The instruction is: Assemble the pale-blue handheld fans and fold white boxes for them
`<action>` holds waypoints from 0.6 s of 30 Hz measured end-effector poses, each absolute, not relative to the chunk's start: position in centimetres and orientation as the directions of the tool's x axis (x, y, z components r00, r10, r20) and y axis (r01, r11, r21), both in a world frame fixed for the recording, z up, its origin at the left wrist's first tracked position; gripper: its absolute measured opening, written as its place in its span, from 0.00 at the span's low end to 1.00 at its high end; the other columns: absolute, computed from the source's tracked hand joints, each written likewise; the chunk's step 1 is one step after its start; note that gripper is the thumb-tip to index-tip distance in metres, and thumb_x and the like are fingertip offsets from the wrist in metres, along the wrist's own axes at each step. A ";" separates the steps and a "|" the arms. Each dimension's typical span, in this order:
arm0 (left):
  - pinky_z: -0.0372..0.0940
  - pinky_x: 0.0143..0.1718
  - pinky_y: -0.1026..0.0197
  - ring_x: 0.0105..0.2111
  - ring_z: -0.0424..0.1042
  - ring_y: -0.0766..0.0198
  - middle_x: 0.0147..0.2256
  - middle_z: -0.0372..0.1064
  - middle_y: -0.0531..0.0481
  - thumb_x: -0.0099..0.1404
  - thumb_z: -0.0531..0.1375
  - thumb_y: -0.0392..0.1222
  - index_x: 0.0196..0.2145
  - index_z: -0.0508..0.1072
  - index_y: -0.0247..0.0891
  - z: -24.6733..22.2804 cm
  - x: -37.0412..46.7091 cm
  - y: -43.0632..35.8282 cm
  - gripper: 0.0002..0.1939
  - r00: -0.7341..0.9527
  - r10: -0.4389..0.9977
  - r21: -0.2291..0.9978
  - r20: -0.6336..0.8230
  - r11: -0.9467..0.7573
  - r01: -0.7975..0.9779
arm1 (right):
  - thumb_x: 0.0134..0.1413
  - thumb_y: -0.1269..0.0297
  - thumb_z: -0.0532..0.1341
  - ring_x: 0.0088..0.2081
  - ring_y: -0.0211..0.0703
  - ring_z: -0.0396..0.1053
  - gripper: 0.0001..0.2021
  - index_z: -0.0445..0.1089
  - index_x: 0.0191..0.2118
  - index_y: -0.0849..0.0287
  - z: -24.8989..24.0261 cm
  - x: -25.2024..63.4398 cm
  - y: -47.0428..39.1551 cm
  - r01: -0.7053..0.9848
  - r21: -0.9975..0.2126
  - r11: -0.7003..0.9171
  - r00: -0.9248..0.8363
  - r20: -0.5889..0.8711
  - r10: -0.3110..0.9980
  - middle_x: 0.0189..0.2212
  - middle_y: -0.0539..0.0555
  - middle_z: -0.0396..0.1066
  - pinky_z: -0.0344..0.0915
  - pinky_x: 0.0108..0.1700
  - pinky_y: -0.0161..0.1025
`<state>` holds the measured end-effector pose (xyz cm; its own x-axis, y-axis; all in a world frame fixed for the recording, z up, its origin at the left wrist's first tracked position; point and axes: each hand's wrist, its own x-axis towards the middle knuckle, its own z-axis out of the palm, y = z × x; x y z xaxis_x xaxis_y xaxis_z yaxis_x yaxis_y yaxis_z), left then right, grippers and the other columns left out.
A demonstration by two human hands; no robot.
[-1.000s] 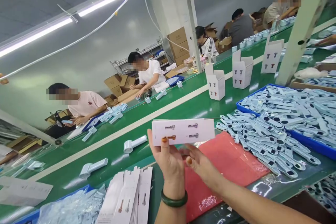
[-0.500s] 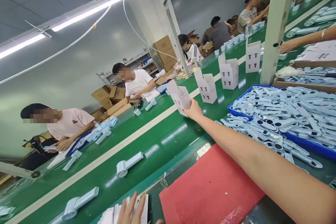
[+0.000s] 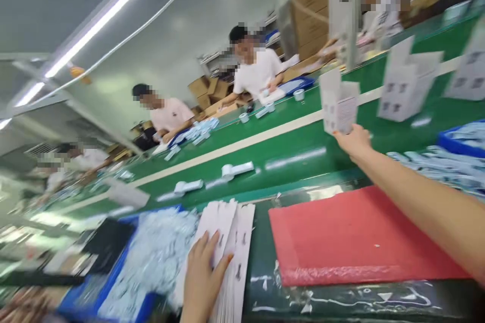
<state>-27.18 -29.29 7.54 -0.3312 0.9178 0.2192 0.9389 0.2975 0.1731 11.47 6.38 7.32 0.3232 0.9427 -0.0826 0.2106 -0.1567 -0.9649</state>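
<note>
At the far right my right hand [image 3: 354, 142] has its fingers closed at the lower corner of a small white carton [image 3: 346, 106]. The carton stands upright on the green conveyor belt [image 3: 288, 149] with its top flaps up and small pictures printed on its side. My left hand [image 3: 202, 275] lies with fingers apart on a stack of flat, folded white cartons [image 3: 240, 242] at the near edge. Between the hands, a red mat [image 3: 341, 237] covers part of the worktop.
More white cartons [image 3: 407, 86] stand upright on the belt to the right. Pale blue handled parts [image 3: 238, 169] lie on the belt. A blue tray [image 3: 142, 308] of small pale bags sits left; another blue tray [image 3: 464, 146] stands right. Co-workers [image 3: 257, 70] sit across the belt.
The view has swung left and down, so the carton stack and left tray show more. My left hand is now fully on the stack; my right hand stays at the carton.
</note>
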 end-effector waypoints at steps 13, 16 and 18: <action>0.51 0.67 0.30 0.72 0.44 0.41 0.70 0.52 0.44 0.70 0.58 0.35 0.67 0.61 0.51 10.9 -18.7 -30.6 0.30 0.244 0.904 -0.006 0.352 -0.258 0.966 | 0.47 0.59 0.68 0.44 0.47 0.77 0.20 0.74 0.47 0.58 8.6 0.0 -15.7 -0.289 -0.836 -0.465 -0.839 -0.012 0.544 0.43 0.54 0.79 0.76 0.48 0.45; 0.49 0.66 0.27 0.73 0.37 0.36 0.73 0.40 0.41 0.72 0.56 0.49 0.70 0.54 0.48 13.1 -19.4 -27.9 0.32 0.146 0.942 0.115 0.303 -0.188 0.975 | 0.45 0.67 0.65 0.44 0.45 0.77 0.19 0.73 0.47 0.57 8.9 2.4 -16.3 -0.318 -0.846 -0.429 -0.830 0.029 0.558 0.42 0.52 0.78 0.74 0.51 0.46; 0.51 0.65 0.29 0.70 0.47 0.38 0.70 0.50 0.38 0.75 0.52 0.50 0.71 0.54 0.46 14.3 -19.8 -25.5 0.30 0.097 0.933 0.129 0.346 -0.150 0.980 | 0.47 0.68 0.65 0.43 0.43 0.76 0.19 0.73 0.48 0.57 9.3 3.7 -16.5 -0.343 -0.861 -0.376 -0.814 0.072 0.577 0.42 0.51 0.77 0.74 0.51 0.45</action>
